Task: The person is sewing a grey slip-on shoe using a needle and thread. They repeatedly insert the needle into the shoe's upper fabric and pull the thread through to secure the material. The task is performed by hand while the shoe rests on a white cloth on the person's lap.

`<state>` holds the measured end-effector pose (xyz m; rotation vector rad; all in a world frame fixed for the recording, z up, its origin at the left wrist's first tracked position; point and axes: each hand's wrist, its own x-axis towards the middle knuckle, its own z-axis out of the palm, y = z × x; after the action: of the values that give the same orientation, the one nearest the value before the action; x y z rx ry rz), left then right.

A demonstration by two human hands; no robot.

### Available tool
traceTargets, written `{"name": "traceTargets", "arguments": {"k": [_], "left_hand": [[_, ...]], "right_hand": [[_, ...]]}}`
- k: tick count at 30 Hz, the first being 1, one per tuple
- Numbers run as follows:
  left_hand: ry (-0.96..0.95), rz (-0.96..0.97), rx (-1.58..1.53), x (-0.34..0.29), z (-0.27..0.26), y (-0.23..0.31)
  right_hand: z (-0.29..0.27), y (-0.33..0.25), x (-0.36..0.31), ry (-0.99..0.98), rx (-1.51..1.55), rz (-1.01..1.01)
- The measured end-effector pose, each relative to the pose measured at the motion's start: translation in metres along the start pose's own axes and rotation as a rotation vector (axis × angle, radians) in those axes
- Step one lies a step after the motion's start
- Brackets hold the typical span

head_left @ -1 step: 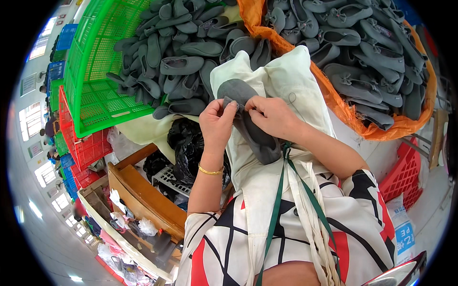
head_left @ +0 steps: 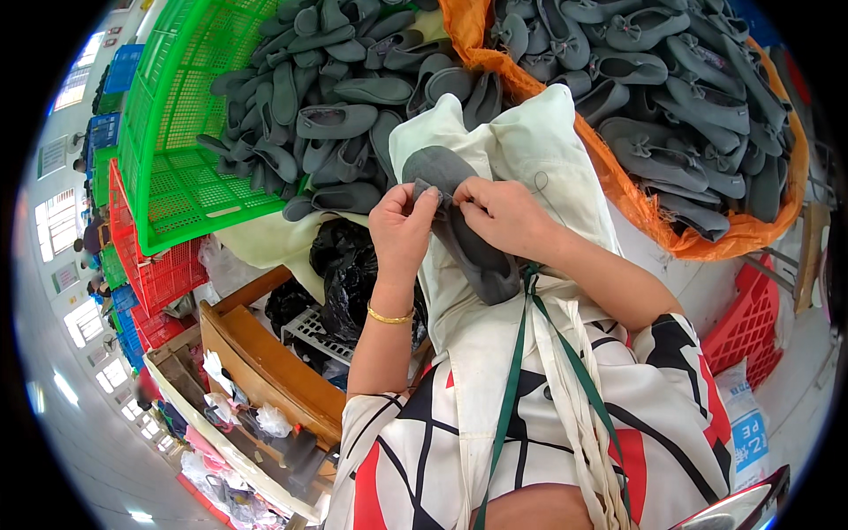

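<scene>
A grey fabric shoe (head_left: 459, 231) lies lengthwise on the cream apron (head_left: 539, 150) over my lap. My left hand (head_left: 402, 228), with a gold bangle at the wrist, pinches the shoe's upper edge near its toe end. My right hand (head_left: 499, 212) grips the same edge just beside it, fingers pressed together on the fabric. Both hands touch each other over the shoe. The shoe's heel end points toward my body.
A tilted green plastic crate (head_left: 168, 150) spills several grey shoes (head_left: 336, 119) ahead of me. An orange-lined bin (head_left: 707, 234) at the right holds many more grey shoes. Black bags (head_left: 349, 265), a wooden tray (head_left: 265, 362) and red crates (head_left: 751, 322) surround my seat.
</scene>
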<state>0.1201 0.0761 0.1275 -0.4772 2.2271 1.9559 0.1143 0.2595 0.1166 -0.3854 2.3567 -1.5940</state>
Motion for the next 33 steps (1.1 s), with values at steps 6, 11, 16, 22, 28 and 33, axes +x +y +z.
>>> {"name": "traceTargets", "arguments": {"k": [6, 11, 16, 22, 28, 33], "left_hand": [[-0.072, -0.135, -0.085, 0.006, -0.009, 0.003], [-0.107, -0.179, -0.127, 0.009, -0.01, 0.005], [-0.1, -0.187, -0.143, 0.009, -0.011, 0.004], [-0.104, -0.196, -0.14, 0.011, -0.01, 0.005], [-0.103, -0.225, -0.132, 0.015, -0.01, 0.005], [-0.134, -0.237, -0.138, 0.017, -0.014, 0.005]], "right_hand": [[0.02, 0.013, -0.003, 0.091, -0.156, -0.108], [0.026, 0.02, 0.004, 0.149, -0.201, -0.212], [0.01, 0.02, 0.009, 0.052, -0.214, -0.256], [-0.002, 0.02, 0.014, 0.017, -0.267, -0.338], [-0.005, 0.026, 0.02, -0.019, -0.253, -0.368], [-0.009, 0.02, 0.024, -0.082, -0.256, -0.352]]}}
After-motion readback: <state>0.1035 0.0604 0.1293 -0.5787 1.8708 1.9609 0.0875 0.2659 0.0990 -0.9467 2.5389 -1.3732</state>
